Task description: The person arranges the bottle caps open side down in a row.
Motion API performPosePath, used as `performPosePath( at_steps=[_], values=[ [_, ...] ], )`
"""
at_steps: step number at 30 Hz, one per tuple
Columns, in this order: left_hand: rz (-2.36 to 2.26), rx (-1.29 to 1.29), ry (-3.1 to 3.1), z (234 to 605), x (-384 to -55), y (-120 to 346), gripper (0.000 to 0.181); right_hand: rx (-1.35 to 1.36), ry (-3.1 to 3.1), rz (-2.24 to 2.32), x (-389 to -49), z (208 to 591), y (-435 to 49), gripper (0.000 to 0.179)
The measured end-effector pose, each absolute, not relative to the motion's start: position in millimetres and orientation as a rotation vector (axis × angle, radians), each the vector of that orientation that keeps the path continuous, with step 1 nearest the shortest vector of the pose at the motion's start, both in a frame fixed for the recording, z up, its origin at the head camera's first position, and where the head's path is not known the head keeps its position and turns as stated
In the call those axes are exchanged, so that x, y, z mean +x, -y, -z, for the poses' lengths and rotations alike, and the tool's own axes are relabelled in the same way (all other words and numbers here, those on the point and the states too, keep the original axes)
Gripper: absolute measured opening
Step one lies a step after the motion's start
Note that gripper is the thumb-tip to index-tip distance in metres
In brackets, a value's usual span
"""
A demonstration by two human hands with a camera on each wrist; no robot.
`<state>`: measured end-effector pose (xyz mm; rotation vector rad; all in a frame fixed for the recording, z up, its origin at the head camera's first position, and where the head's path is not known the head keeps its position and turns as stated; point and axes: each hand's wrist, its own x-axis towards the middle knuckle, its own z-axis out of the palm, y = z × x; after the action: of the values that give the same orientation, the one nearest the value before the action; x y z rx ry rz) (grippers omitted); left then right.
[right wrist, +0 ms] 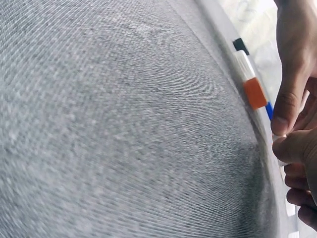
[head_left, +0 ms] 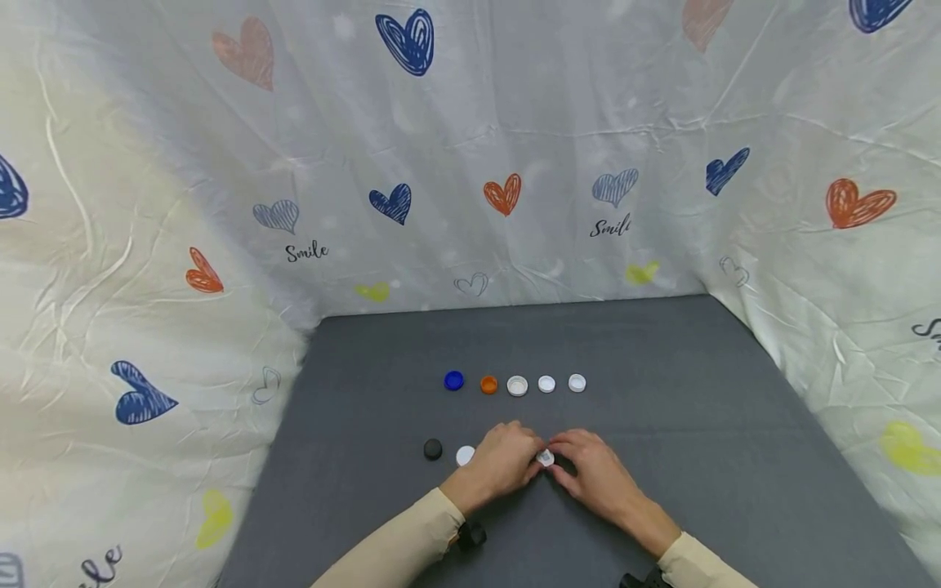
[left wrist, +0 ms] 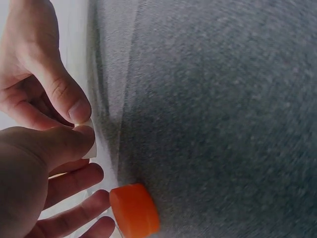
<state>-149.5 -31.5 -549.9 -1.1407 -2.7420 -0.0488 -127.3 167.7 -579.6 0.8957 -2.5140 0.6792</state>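
Observation:
Between the fingertips of both hands is a small white cap (head_left: 545,458), held just above the grey cloth. My left hand (head_left: 506,459) pinches it from one side, and my right hand (head_left: 597,474) pinches it from the other. In the left wrist view, the two thumbs meet over the cap (left wrist: 92,151), covering most of it. Just under the spread fingers of the left hand stands an orange cap (left wrist: 134,210), which that hand hides in the head view. To the left of the left hand lie a white cap (head_left: 465,456), partly covered, and a black cap (head_left: 433,449).
Farther back, a row of caps lies on the grey cloth (head_left: 662,367): blue (head_left: 453,380), orange (head_left: 488,385), a larger white one (head_left: 517,385) and two smaller white ones (head_left: 546,384). A heart-printed curtain (head_left: 470,163) surrounds the table's back and sides.

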Motion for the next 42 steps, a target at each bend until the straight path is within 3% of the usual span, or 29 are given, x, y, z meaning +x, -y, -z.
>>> performPosePath(
  at_steps=[20,27,42],
  values=[
    [0.011,-1.107,2.815,552.1,-144.9,31.7,0.022,0.854,2.624,-0.637,-125.4,579.3,-168.7,0.028],
    [0.058,-1.058,2.867,535.1,-156.2,44.2,0.035,0.846,2.635,-0.566,-143.8,555.7,-174.8,0.034],
    [0.15,-0.812,2.842,494.7,-194.4,108.9,0.043,0.939,2.636,-0.523,-192.6,504.4,-156.3,0.04]
  ],
)
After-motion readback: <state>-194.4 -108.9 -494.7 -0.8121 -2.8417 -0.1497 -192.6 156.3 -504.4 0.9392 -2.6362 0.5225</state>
